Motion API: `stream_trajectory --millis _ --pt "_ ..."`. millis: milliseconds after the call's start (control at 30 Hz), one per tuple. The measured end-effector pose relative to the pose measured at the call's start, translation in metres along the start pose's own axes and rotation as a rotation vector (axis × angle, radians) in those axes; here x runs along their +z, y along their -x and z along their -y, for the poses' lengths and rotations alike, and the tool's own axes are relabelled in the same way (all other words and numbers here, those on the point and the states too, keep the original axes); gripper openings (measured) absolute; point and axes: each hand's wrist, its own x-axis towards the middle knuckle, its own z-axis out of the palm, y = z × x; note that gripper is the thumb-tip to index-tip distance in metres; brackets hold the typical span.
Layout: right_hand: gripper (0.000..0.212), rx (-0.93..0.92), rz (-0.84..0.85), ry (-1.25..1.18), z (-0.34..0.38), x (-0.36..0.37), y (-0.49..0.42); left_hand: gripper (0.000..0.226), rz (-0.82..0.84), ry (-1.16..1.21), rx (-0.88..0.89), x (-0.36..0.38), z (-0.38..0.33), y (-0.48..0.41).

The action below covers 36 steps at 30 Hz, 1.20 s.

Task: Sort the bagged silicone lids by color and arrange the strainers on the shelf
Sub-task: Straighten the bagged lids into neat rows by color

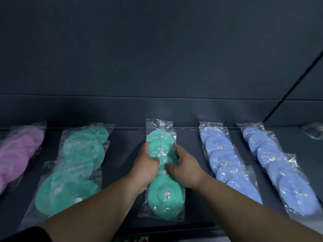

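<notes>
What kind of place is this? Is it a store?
Probably a store or stockroom. A dark shelf holds identical bagged lids lined up by color: purple lids, green lids, blue lids. The left hand and right hand hold the middle green bag.

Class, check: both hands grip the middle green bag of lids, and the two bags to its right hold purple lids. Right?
One error: the inner blue bag and outer blue bag hold blue lids, not purple, as the head view shows. The left hand and right hand do grip the middle green bag.
</notes>
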Motion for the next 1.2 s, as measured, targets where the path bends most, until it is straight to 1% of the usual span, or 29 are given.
stream_trajectory --millis 100,200,300,367,467,567,633,667,733,767,833,900,933,1000,1100,1200 --pt "0.075 0.001 -0.027 -0.062 -0.007 -0.003 0.000 0.055 -0.022 0.021 0.024 0.000 0.001 -0.003" --pt "0.064 0.014 -0.090 -0.185 -0.013 -0.003 0.000 0.058 -0.066 0.051 0.061 -0.005 0.000 0.001" --pt "0.052 -0.015 -0.115 -0.286 -0.015 -0.007 0.003 0.061 -0.065 0.044 0.098 -0.009 -0.004 0.007" --pt "0.049 -0.044 -0.115 -0.275 -0.016 -0.009 0.004 0.062 -0.061 0.021 0.101 -0.010 -0.003 0.007" --pt "0.043 -0.048 -0.127 -0.243 -0.022 -0.007 0.002 0.061 -0.061 0.010 0.048 -0.009 0.001 0.005" --pt "0.040 -0.025 -0.133 -0.228 -0.025 -0.007 -0.001 0.056 -0.113 -0.054 0.052 -0.006 0.001 0.006" --pt "0.043 -0.008 -0.179 -0.217 -0.026 -0.008 -0.002 0.054 -0.168 -0.106 0.072 -0.003 0.001 0.010" --pt "0.048 0.003 -0.199 -0.213 -0.026 -0.008 -0.001 0.054 -0.189 -0.128 0.072 -0.002 0.002 0.013" --pt "0.055 0.029 -0.188 -0.228 -0.027 -0.009 0.003 0.057 -0.201 -0.164 0.072 -0.001 0.006 0.019" --pt "0.053 0.028 -0.169 -0.231 -0.027 -0.009 0.006 0.058 -0.196 -0.191 0.080 0.000 0.009 0.022" --pt "0.043 0.012 -0.142 -0.212 -0.028 -0.010 0.014 0.058 -0.190 -0.263 0.093 -0.002 0.014 0.030" --pt "0.037 0.008 -0.145 -0.197 -0.030 -0.009 0.020 0.056 -0.182 -0.309 0.094 -0.003 0.019 0.036" --pt "0.039 0.011 -0.143 -0.195 -0.031 -0.007 0.022 0.056 -0.169 -0.326 0.088 -0.004 0.021 0.038" --pt "0.049 0.020 -0.113 -0.204 -0.033 -0.001 0.023 0.064 -0.146 -0.348 0.069 -0.004 0.023 0.040" --pt "0.063 0.003 -0.067 -0.264 -0.032 0.003 0.021 0.078 -0.148 -0.289 0.034 -0.005 0.024 0.039" --pt "0.071 -0.013 -0.076 -0.260 -0.027 0.000 0.015 0.079 -0.184 -0.218 0.042 -0.005 0.019 0.035"
